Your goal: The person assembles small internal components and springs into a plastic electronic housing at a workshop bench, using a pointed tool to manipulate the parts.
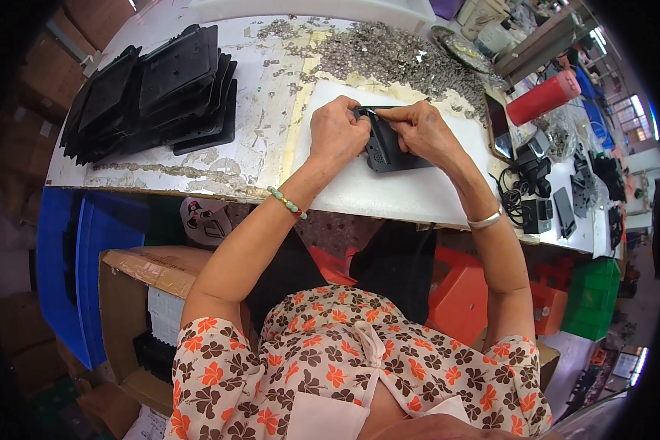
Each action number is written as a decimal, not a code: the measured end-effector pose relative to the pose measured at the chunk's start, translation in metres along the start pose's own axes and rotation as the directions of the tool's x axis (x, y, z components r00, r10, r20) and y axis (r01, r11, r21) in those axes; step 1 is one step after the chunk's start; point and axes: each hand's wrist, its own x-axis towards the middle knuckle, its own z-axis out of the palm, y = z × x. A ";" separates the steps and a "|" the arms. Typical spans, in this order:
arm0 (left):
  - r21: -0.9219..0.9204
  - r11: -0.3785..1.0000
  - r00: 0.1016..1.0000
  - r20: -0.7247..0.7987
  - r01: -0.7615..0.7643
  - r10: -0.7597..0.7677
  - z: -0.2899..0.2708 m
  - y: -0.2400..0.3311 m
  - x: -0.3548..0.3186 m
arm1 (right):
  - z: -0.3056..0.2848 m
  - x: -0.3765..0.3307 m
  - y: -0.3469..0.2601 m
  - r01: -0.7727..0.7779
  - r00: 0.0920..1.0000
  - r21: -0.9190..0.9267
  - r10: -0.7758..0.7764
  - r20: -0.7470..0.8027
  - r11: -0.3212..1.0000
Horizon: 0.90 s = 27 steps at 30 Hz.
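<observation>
A black plastic housing [390,155] with a round grille of small holes near its left corner lies on a white foam sheet [330,187]. My left hand [339,130] is closed on the housing's far left corner. Across from it, my right hand [424,133] is closed too, its fingers bent over the top edge and face of the same housing. Between the fingertips of both hands, at that edge, shows a small shiny bit; I cannot make out what it is.
Stacked black plastic panels [176,81] lie at the left of the table. A heap of small metal clips [396,59] spreads over the far side. To the right are a red bottle [543,99], black cables and adapters [528,183], and a dark flat device [499,125].
</observation>
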 end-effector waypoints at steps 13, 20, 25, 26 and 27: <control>0.266 0.948 0.984 0.001 -0.175 0.181 0.007 -0.005 -0.003 | -0.003 0.015 -0.012 0.005 0.999 -0.192 0.003 0.039 0.981; 0.264 0.941 0.974 -0.018 -0.213 0.225 0.007 -0.006 -0.001 | 0.016 0.019 0.001 0.099 0.987 -0.401 -0.140 -0.074 0.911; 0.165 0.979 0.991 -0.041 -0.121 0.129 0.005 0.002 -0.004 | 0.008 0.008 0.005 0.153 0.982 -0.279 -0.178 -0.066 0.948; 0.160 0.980 0.991 -0.047 -0.114 0.123 0.007 0.002 -0.003 | 0.006 0.007 0.007 0.159 0.980 -0.275 -0.185 -0.072 0.948; 0.156 0.982 0.992 -0.051 -0.103 0.112 0.007 0.002 -0.003 | 0.003 0.003 0.002 0.044 0.997 -0.154 -0.053 -0.060 0.987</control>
